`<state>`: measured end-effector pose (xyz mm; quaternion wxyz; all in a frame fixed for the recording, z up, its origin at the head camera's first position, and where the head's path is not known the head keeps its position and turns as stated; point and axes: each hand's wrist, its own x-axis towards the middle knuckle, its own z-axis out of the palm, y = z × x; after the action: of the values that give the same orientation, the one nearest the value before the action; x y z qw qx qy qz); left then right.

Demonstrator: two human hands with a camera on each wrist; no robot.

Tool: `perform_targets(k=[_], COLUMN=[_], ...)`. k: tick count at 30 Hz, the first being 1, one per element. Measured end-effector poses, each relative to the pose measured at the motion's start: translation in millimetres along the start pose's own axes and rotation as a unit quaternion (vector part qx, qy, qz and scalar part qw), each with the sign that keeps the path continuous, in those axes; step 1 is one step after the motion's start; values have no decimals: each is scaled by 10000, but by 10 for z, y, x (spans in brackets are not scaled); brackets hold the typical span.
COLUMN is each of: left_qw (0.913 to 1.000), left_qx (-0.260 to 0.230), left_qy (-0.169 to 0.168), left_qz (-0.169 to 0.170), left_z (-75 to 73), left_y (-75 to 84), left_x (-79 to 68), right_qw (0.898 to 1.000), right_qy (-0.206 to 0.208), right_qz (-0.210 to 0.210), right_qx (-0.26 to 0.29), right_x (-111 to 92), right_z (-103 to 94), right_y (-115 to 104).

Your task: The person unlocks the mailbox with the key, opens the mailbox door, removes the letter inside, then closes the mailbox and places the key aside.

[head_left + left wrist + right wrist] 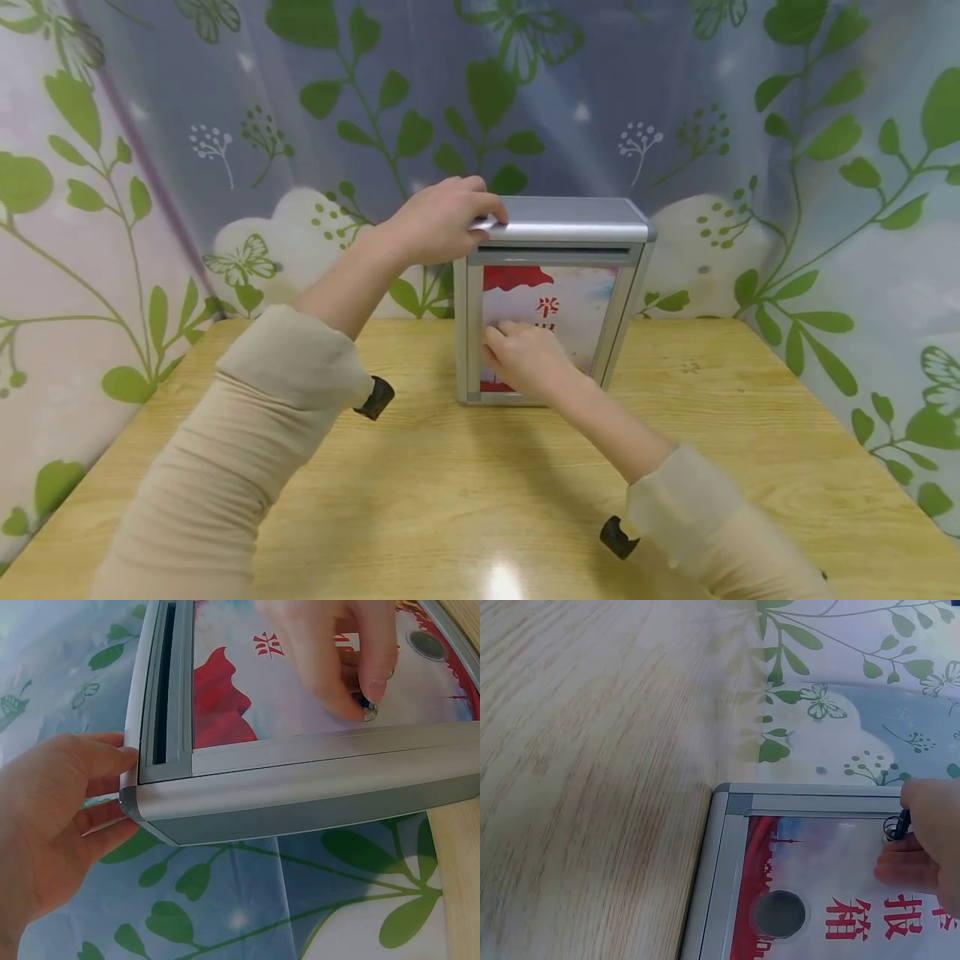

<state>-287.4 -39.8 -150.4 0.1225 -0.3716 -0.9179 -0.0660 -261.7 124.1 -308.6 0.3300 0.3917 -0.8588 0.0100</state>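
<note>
A silver metal-framed report box [570, 218] stands upright on the table, with red Chinese characters on its white and red front panel. My left hand [446, 218] grips its top left corner, thumb and fingers on either side of the edge. In front of the panel, near its left edge, my right hand [528, 358] pinches a small black-headed key [904, 823] between thumb and fingers. The key is at the round metal lock [370, 712], partly hidden by the fingertips. A dark slot [555, 252] runs under the box's lid.
The box stands towards the back of a wooden table [420, 500]. Behind it and at both sides hangs a curtain [375, 108] printed with leaves and butterflies. A round grey disc [779, 913] lies low on the panel. Black straps [375, 398] show near both sleeves.
</note>
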Motion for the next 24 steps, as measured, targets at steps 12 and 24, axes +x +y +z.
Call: perform_targets(k=[12, 24], left_qw=[10000, 10000], left_qx=[-26, 82], left_qy=[-15, 8], left_qz=[-22, -25], left_z=[7, -2], left_y=[-19, 0], left_x=[-17, -32], right_qw=[9933, 9072], right_qy=[44, -68], right_qz=[616, 2541], right_qx=[978, 3354], right_x=[-18, -81], right_z=[76, 79], right_y=[-53, -58])
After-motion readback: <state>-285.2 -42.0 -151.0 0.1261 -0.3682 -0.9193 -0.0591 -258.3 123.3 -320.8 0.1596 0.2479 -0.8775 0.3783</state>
